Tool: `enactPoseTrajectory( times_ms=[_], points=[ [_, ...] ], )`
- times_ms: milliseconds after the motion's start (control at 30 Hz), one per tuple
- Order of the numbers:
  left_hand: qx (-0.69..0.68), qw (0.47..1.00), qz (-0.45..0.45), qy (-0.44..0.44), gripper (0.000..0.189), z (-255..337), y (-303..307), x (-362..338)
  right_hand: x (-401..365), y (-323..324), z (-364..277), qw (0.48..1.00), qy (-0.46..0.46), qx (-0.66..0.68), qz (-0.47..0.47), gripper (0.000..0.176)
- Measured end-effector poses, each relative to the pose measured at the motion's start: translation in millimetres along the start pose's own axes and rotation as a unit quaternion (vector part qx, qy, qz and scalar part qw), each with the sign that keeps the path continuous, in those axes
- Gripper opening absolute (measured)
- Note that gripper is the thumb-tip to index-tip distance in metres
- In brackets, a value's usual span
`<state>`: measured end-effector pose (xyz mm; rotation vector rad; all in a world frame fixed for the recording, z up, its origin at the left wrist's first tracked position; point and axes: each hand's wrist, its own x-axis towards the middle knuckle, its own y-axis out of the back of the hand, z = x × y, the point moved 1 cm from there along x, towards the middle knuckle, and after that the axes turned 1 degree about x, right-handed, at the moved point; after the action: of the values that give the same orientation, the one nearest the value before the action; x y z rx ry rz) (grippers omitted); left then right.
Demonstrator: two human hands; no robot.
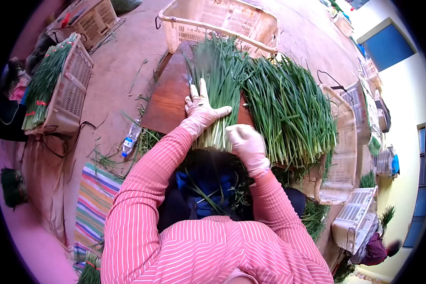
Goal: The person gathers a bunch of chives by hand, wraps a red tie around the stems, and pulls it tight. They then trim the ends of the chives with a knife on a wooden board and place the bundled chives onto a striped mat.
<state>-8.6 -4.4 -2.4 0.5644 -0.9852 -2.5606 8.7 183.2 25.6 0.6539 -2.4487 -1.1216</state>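
A bunch of chives (pixel 218 80) lies across the middle of the wooden tabletop (pixel 168 97), pale root ends toward the person. The gloved left hand (pixel 199 108) rests flat on it with fingers spread, and the right hand (pixel 247 146) curls around the root ends at the tabletop's near edge. A bigger pile (pixel 291 111) covers the tabletop's right side. The stalks look light, limp and easily bruised. The firmer root ends seem the best place to hold, gripped loosely so the stalks don't slide apart.
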Motion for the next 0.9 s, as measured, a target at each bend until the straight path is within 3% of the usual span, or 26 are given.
enactPoseTrajectory(
  times_ms=[33,100,133,167,233,267,300,333,367,433,500,567,667,700,767,900],
  points=[
    [-0.006,1.0,0.007,-0.01,0.132,-2.6,-2.4,0.4,-1.3,1.8,15.1,0.995,0.047,-0.015,0.084,0.02],
    [-0.004,1.0,0.01,-0.011,0.133,2.5,-3.8,2.7,4.6,-1.5,47.7,0.985,-0.05,-0.136,0.092,0.016],
    [-0.009,1.0,0.01,-0.013,0.133,0.4,-6.0,2.4,3.9,-7.2,52.2,0.966,0.028,-0.231,0.108,0.014],
    [-0.012,1.0,0.014,-0.014,0.134,-2.5,-5.4,2.6,0.0,-16.3,54.2,0.961,0.109,-0.228,0.113,0.012],
    [0.014,0.998,0.04,-0.053,0.137,-7.3,-5.0,7.5,-14.5,-19.4,41.4,0.957,0.106,-0.269,0.028,0.008],
    [0.036,0.987,0.113,-0.105,0.137,-18.9,-22.4,13.6,-28.5,-19.3,37.4,0.959,0.125,-0.256,-0.004,0.007],
    [0.024,0.991,0.095,-0.092,0.136,-13.3,-18.9,5.6,-45.8,-16.9,35.2,0.959,0.148,-0.238,-0.043,0.006],
    [0.025,0.998,0.036,-0.047,0.135,0.4,3.5,-6.2,-60.5,-12.1,27.6,0.941,0.134,-0.272,-0.151,0.005],
    [0.053,0.997,0.043,-0.045,0.135,1.5,3.4,-5.8,-74.8,-2.6,39.9,0.915,0.09,-0.221,-0.325,0.011],
    [0.005,0.998,0.043,-0.038,0.137,1.1,5.0,-5.5,-65.1,31.1,10.4,0.862,-0.17,-0.122,-0.461,0.018],
    [-0.029,0.999,0.022,-0.023,0.14,2.0,12.3,-9.5,-48.7,31.0,44.2,0.977,-0.062,0.008,-0.203,0.028],
    [-0.05,0.999,0.017,-0.014,0.142,1.2,15.0,-10.5,-20.4,30.6,50.7,0.996,0.032,-0.036,-0.075,0.029],
    [-0.053,0.998,-0.013,-0.005,0.143,5.1,24.8,-11.5,9.8,18.6,82.2,0.976,0.103,-0.14,-0.134,0.025],
    [-0.054,0.998,-0.017,-0.006,0.143,5.0,29.0,-13.4,18.6,15.8,93.9,0.956,0.145,-0.235,-0.101,0.018],
    [-0.075,0.997,-0.009,0.005,0.143,5.1,32.2,-15.7,30.6,17.6,110.1,0.923,0.088,-0.361,-0.101,0.018],
    [-0.1,0.992,-0.081,-0.008,0.14,-0.8,42.4,-18.8,32.9,24.5,119.0,0.89,0.092,-0.446,-0.035,0.025]
  ],
)
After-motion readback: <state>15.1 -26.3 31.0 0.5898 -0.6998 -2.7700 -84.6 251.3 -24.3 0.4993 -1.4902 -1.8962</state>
